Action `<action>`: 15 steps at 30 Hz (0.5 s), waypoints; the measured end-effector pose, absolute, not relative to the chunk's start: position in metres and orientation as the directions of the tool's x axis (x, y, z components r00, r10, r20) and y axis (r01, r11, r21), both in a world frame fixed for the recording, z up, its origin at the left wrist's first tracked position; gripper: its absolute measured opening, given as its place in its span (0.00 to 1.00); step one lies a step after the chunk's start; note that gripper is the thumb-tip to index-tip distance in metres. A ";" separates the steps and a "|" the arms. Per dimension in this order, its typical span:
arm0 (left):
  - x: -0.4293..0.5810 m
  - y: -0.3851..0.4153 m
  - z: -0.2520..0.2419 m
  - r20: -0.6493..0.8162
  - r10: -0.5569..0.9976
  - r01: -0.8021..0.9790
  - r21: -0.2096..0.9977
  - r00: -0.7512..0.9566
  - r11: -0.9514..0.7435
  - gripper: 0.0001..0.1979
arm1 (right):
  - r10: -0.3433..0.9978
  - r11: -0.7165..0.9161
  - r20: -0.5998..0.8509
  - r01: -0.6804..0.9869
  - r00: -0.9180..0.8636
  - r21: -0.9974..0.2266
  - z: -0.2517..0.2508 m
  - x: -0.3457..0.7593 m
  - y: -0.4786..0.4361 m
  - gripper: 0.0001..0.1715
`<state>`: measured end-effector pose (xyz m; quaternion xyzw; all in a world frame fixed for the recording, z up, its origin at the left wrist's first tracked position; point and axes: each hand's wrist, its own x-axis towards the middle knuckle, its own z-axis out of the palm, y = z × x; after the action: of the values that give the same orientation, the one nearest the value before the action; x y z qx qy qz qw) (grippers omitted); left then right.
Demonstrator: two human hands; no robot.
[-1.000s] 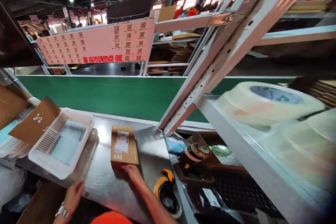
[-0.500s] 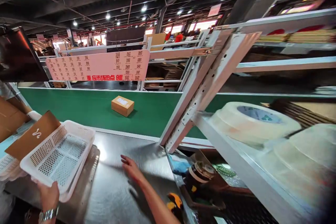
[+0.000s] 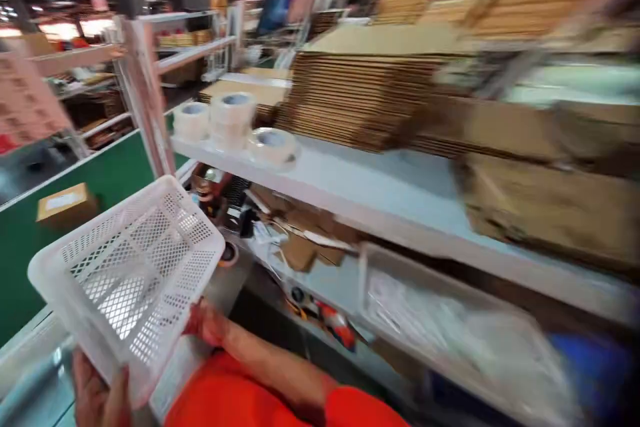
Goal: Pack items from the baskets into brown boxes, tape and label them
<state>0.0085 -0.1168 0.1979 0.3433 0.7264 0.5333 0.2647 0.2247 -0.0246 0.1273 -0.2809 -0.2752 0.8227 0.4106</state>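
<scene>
1. Your left hand (image 3: 97, 395) grips the near edge of the white mesh basket (image 3: 127, 273) from below, fingers curled up around the rim. That low hold carries the weight and leaves the basket's open side facing you.

2. Your right hand (image 3: 207, 323) lies against the basket's lower right side, just under its corner. Its fingers are partly hidden by the mesh, so you cannot tell how far it is closed or whether it clasps the wall or only steadies it.

3. The basket is lifted off the bench and tilted, its far corner raised toward the shelving. It appears empty: only light shows through the perforations. Two hands on adjacent sides keep so light and broad a thing from swinging.

4. The cardboard box (image 3: 65, 205) with a white label lies flat on the green conveyor belt (image 3: 20, 247) at your left, well apart from both hands. Label upward is the readable way for it to sit.

5. Three tape rolls (image 3: 233, 120) rest on the white shelf (image 3: 400, 203) near its front edge, within arm's reach of the bench.

6. Behind them stands a stack of flat cardboard sheets (image 3: 360, 97), laid flat, which takes little shelf room.

7. Below the shelf, small tools and scraps of card are blurred; their kinds cannot be told.
</scene>
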 end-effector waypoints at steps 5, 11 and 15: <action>0.040 -0.097 0.183 -0.003 0.997 0.148 0.989 0.074 -0.008 0.37 | 0.867 -0.274 -0.485 -0.706 0.111 -0.653 0.098 0.272 -0.118 0.19; 0.062 -0.071 0.175 -0.148 0.894 0.286 0.958 0.423 0.023 0.34 | 0.478 0.016 -0.661 -0.758 0.578 -0.652 0.056 0.334 -0.269 0.09; 0.078 -0.071 0.172 -0.128 0.884 0.320 0.947 0.450 -0.026 0.35 | 0.128 0.090 -0.713 -0.724 0.689 -0.684 0.034 0.371 -0.339 0.07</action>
<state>0.0779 -0.0710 0.1718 0.6654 0.4522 0.2652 0.5314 0.3706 -0.3387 0.0339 -0.6011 0.2481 0.3063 0.6952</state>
